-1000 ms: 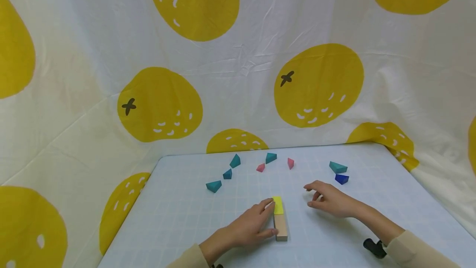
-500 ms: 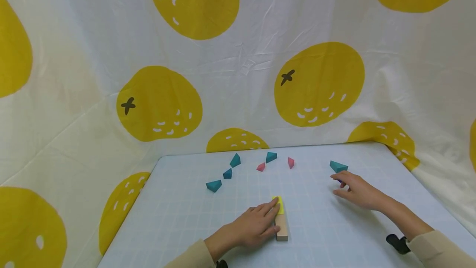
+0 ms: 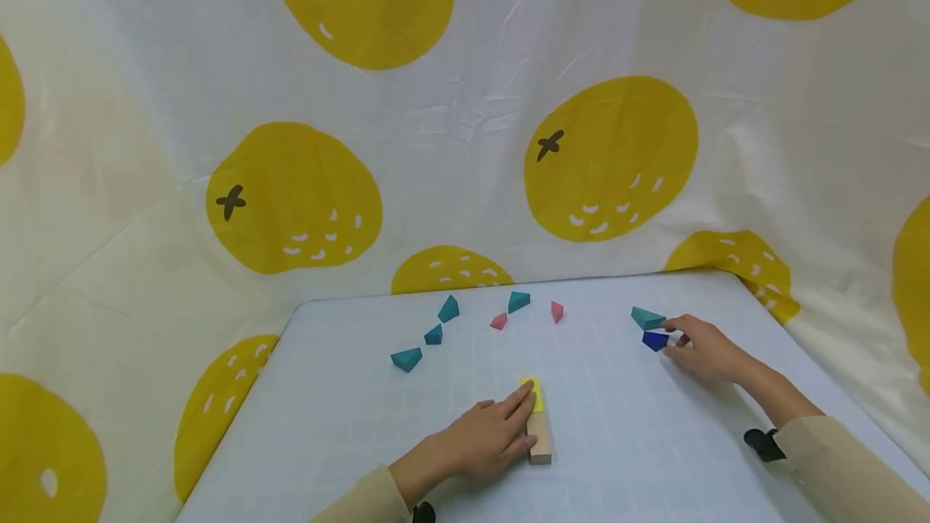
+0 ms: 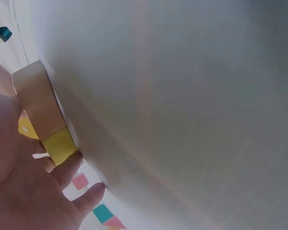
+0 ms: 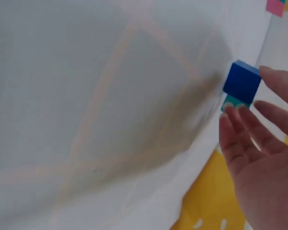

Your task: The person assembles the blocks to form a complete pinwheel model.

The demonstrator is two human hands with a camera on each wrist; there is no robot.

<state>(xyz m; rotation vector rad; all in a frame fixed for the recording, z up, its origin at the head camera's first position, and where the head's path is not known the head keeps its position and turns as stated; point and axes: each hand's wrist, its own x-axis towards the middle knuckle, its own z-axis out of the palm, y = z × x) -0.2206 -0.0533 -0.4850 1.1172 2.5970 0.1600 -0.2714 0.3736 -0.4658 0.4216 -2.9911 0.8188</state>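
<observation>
In the head view, my left hand (image 3: 485, 436) lies beside and partly over a bar made of a yellow block (image 3: 538, 404) and a plain wooden block (image 3: 540, 436) set end to end. Its fingers extend onto the yellow part; the thumb touches the wooden one. The left wrist view shows both blocks from the side. At the right, my right hand (image 3: 703, 350) has thumb and fingers spread around the right side of a dark blue block (image 5: 242, 81), with the thumb close to its edge. A teal block (image 3: 646, 318) sits just behind, near the index fingertip.
Several teal and blue-green blocks (image 3: 407, 358) are scattered at the back left of the pale gridded table (image 3: 349, 442). Two pink blocks (image 3: 498, 321) lie near the back middle. Behind the table hangs a white cloth (image 3: 450, 168) printed with yellow fruit.
My right hand has moved right and forward to the dark blue block. The left fingers have shifted onto the yellow block. The head view has turned slightly.
</observation>
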